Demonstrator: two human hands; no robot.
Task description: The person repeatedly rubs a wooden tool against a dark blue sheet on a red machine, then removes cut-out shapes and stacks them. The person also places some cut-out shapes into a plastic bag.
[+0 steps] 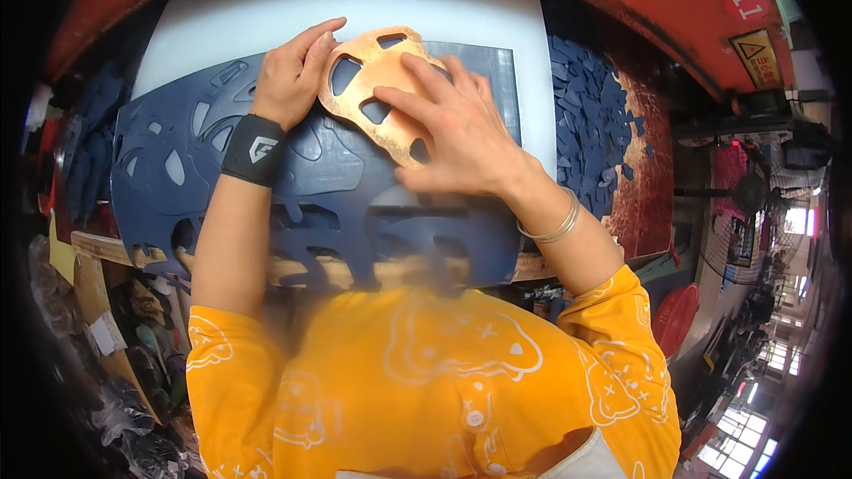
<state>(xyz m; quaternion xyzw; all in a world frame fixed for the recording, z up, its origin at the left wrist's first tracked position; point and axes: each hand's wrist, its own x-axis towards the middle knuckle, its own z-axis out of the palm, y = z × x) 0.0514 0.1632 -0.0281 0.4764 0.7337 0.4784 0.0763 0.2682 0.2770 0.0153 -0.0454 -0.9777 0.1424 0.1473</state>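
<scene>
A golden-tan cutting die (390, 80), a curved plate with several holes through it, lies over a dark blue sheet (328, 164). My left hand (293, 75), with a black band at the wrist, holds the die's left edge, the thumb and index finger at its upper corner. Across the die's right side spreads my right hand (466, 129), fingertips on its face and thumb by its lower edge. It grips the die from above; the palm hides part of the rim. Left of the die, the blue sheet has curved cut lines and openings, and its near edge is ragged with cutouts.
A white board (355, 0) lies under the sheet. Many small dark blue offcuts (590, 124) are heaped at the right on a worn red surface (652, 204). An orange-red machine beam (612, 0) spans the far side. At the right stands a fan (750, 191).
</scene>
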